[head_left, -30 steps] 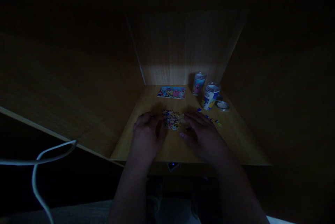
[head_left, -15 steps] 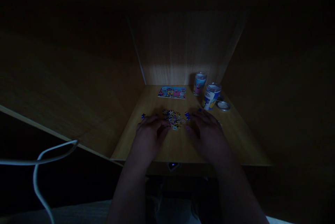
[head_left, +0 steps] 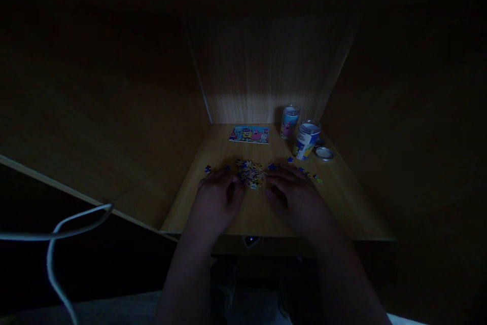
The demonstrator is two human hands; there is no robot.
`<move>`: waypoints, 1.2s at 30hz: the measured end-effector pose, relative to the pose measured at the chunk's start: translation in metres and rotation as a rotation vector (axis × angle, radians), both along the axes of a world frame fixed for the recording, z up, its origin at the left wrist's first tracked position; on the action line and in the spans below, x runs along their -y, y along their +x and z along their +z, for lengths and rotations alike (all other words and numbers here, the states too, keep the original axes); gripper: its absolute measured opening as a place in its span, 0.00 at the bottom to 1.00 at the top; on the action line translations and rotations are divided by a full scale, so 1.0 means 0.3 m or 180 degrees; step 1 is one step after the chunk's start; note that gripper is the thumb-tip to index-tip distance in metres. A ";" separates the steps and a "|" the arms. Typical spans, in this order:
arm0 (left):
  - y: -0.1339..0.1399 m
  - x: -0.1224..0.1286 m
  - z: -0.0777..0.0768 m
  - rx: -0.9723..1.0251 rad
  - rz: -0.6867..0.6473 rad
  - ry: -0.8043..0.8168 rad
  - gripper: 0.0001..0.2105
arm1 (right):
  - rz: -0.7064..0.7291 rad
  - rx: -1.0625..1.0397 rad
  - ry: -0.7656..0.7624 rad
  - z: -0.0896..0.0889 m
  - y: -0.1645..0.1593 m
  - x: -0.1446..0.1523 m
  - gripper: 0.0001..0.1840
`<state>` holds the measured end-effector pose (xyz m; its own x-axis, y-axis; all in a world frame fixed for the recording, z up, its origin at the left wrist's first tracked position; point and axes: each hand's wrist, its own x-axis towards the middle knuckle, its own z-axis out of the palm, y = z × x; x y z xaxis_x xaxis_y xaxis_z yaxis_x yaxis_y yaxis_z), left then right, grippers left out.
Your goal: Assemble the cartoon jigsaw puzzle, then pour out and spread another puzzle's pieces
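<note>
A heap of small jigsaw puzzle pieces point(head_left: 250, 174) lies on the wooden surface between my two hands. At its left edge is my left hand point(head_left: 218, 193), fingers curled and thumb brought against them; whatever the fingertips hold is too dark to make out. From the other side, my right hand point(head_left: 292, 190) reaches in with its fingers stretched over the heap's right edge, the thumb a little apart below. Blue puzzle pieces point(head_left: 272, 166) lie by the right fingertips. One loose blue piece point(head_left: 208, 169) sits beyond the left knuckles.
A cartoon picture card point(head_left: 249, 134) lies at the back. Two printed cans, one farther back point(head_left: 289, 123) and one nearer point(head_left: 306, 140), stand at right, beside a round metal lid point(head_left: 324, 153). Wooden walls enclose the surface. A white cable point(head_left: 57, 233) hangs at left.
My right hand has moved left to the heap, uncovering several loose pieces to its right. My left thumb has drawn in toward its fingers.
</note>
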<state>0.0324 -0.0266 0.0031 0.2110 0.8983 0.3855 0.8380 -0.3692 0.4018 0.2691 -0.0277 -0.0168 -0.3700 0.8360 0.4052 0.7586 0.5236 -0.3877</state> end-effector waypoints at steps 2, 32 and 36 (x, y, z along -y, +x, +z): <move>0.004 -0.001 -0.001 -0.0163 0.0045 -0.0055 0.06 | -0.0014 -0.0022 0.0021 0.003 -0.001 0.001 0.16; -0.003 -0.005 -0.035 -0.0093 -0.0241 0.0171 0.05 | -0.0959 -0.0107 0.0102 -0.001 0.009 -0.002 0.10; -0.001 -0.008 -0.039 -0.0150 -0.0224 0.0177 0.05 | -0.0852 -0.0245 -0.0002 -0.004 0.013 -0.004 0.11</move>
<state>0.0320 -0.0242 -0.0086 0.2917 0.8581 0.4225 0.8267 -0.4484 0.3399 0.2731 -0.0265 -0.0180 -0.1042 0.9001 0.4231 0.8383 0.3084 -0.4497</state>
